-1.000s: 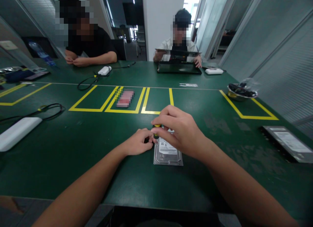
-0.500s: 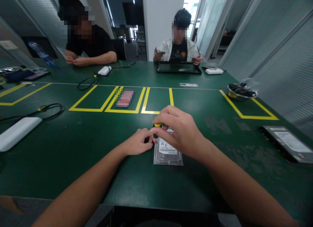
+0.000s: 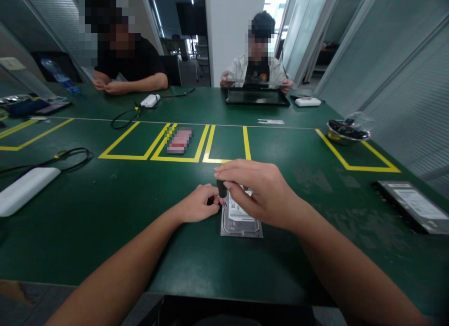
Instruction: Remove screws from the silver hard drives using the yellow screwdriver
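Observation:
A hard drive [image 3: 242,225] with a white label lies flat on the green table in front of me. My right hand [image 3: 268,190] grips a short dark-handled screwdriver [image 3: 222,189], held roughly upright over the drive's left edge, with my palm and fingers covering its top. Where the screwdriver's tip rests is hidden. My left hand [image 3: 199,203] lies at the left edge of the drive, close to the screwdriver's lower end. Its thumb and fingers are curled together in a pinch, and what they hold cannot be made out.
Yellow tape frames [image 3: 182,159] mark the table, one holding a blurred pink object [image 3: 180,141]. At right are another drive-like unit [image 3: 414,204] and a metal bowl [image 3: 347,132] with dark items. A white power bank [image 3: 30,190] and cable lie left. Two people sit opposite.
My right hand has lowered and flattened over the screwdriver, covering its yellow top. My left hand stays put. The person opposite at right now holds up a flat panel.

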### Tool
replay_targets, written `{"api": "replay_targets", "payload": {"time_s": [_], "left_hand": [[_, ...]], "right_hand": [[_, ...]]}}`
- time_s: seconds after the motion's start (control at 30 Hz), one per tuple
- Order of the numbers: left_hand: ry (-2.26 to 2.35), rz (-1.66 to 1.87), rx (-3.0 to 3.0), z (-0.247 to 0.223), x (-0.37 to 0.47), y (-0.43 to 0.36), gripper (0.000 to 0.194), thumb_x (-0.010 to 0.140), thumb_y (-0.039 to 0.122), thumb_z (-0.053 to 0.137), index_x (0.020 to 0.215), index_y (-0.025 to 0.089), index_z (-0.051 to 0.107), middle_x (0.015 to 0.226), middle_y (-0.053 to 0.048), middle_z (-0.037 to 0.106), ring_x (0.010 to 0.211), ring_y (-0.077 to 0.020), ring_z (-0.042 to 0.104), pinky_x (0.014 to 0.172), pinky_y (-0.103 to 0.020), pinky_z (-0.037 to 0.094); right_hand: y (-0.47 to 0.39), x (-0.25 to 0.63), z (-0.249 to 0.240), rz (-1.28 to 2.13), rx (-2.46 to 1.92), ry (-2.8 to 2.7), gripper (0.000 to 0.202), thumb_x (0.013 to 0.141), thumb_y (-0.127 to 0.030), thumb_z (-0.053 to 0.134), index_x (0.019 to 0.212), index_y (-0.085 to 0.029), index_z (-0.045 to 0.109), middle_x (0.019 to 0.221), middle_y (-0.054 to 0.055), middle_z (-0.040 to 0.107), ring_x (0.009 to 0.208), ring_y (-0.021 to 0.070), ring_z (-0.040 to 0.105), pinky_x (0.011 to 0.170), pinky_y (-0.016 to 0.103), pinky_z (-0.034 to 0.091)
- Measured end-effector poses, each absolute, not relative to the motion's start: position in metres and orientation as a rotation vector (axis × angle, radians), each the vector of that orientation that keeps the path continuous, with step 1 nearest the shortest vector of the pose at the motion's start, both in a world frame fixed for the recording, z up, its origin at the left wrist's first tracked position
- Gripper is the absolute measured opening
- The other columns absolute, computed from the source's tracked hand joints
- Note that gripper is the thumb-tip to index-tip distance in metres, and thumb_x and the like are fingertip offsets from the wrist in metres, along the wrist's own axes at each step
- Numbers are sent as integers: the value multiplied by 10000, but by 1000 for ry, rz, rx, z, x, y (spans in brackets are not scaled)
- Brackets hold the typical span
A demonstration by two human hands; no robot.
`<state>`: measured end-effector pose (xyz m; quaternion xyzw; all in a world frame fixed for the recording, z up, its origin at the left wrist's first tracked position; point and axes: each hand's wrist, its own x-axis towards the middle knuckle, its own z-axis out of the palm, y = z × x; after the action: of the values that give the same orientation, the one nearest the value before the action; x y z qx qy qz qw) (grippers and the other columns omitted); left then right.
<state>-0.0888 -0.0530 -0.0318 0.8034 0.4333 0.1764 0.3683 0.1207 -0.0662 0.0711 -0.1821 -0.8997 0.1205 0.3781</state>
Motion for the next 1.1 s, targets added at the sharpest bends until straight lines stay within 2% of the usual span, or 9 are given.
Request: {"api": "replay_targets", "payload": {"time_s": [0.1,0.23,0.3,0.43,0.53,0.67,0.87,1.0,1.1], "left_hand": [[1110,474,2152,-33,-89,-53,16,749,185,555,744,170,559,770,-3,620,767,-168,567,736,-301,460],[1105,443,2186,-33,-89,-52,57,758,178,547,702,167,541,739,8,605,743,-153,552,723,-291,443],[1108,420,2180,-32,-89,-52,43,758,171,548,719,165,565,714,16,595,722,-148,547,730,-296,443],[1102,434,2143,-32,-88,-52,45,758,161,550,774,160,592,737,13,607,751,-151,555,754,-298,453],[1091,445,2135,-33,-88,-52,26,756,163,550,739,160,569,745,10,607,755,-150,554,750,-295,455],[1104,424,2154,-32,-89,-52,64,755,168,550,691,163,541,724,13,601,732,-148,553,736,-297,455],[1113,443,2118,-33,-90,-53,87,774,178,552,830,164,617,853,-13,651,809,-170,597,752,-303,477],[1084,446,2108,-39,-91,-52,97,775,178,552,850,163,611,856,-12,644,817,-169,595,771,-311,481],[1068,475,2096,-41,-91,-51,108,769,179,555,861,164,610,881,-18,652,855,-182,594,806,-330,483]], "right_hand": [[-64,121,70,307,-450,-2325,261,912,-78,460,1083,-112,654,1079,107,713,1047,169,642,917,332,520],[-62,119,69,218,-582,-2312,144,920,-199,573,964,-115,680,912,81,658,862,158,609,764,287,511],[-62,118,70,194,-616,-2298,153,906,-244,617,926,-110,688,893,80,642,828,152,599,732,274,501],[-65,118,71,245,-562,-2273,155,925,-220,567,958,-114,676,961,93,682,910,168,625,804,296,509],[-65,119,71,275,-545,-2274,159,939,-185,520,973,-131,666,981,88,692,941,170,630,832,306,506],[-64,118,70,235,-592,-2271,143,929,-239,573,931,-130,666,896,67,648,823,148,595,728,272,481],[-64,118,71,187,-628,-2268,156,922,-266,582,854,-137,638,820,43,596,736,134,530,667,258,437],[-65,119,73,229,-614,-2295,125,914,-244,589,897,-140,655,877,62,648,812,153,585,714,272,469],[-66,121,75,299,-563,-2340,134,919,-169,549,970,-128,666,949,78,694,902,165,624,802,295,497]]}}
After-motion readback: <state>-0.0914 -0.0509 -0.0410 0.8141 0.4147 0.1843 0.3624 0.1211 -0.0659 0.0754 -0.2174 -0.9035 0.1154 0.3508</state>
